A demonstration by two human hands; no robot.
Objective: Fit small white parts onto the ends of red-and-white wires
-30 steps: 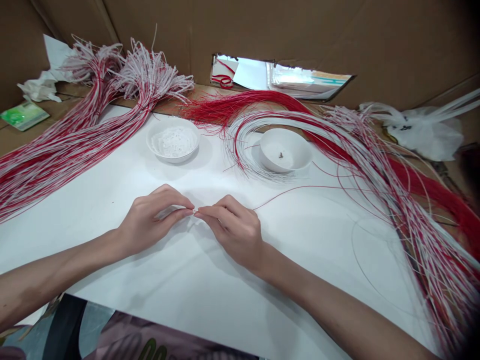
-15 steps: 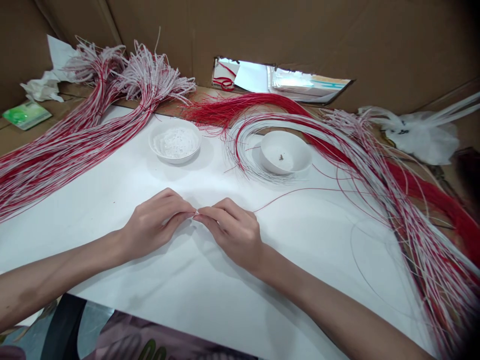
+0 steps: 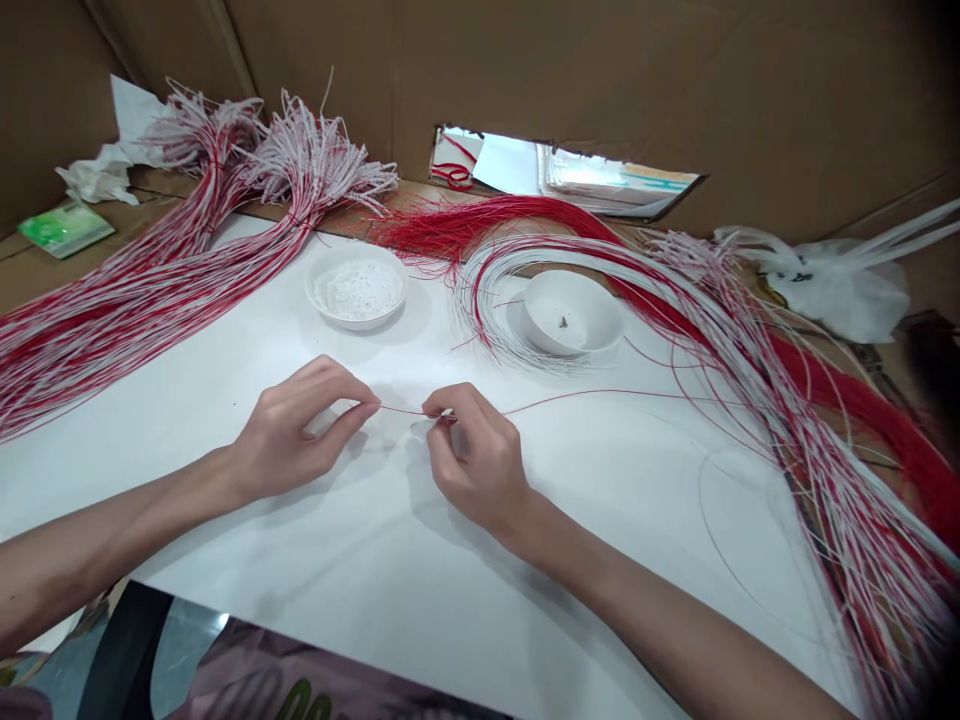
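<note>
Between thumb and forefinger, my left hand [image 3: 304, 430] pinches the end of a thin red cord [image 3: 592, 393]. The cord runs a short way over to my right hand [image 3: 480, 460] and out beyond it to the right. My right hand's fingers are curled round the cord, the index fingertip touching it. A small pale, shiny piece [image 3: 448, 413] shows under that index finger; its kind I cannot make out. Both hands are just above the white tabletop [image 3: 337, 580]. Beyond my left hand stands a white bowl [image 3: 356, 318] of white bits.
Bundles of red and white cords [image 3: 172, 270] lie at the left, their ends white and knotted-looking. A second white bowl [image 3: 574, 340] holds a small dark bit. Loose white and red strands [image 3: 832, 490] sweep down the right side. A cardboard wall [image 3: 315, 50] closes off the back.
My hands were together at the fingertips and have drawn apart, the left moving left. A stretch of red cord now shows between them, and the pale piece has come into view.
</note>
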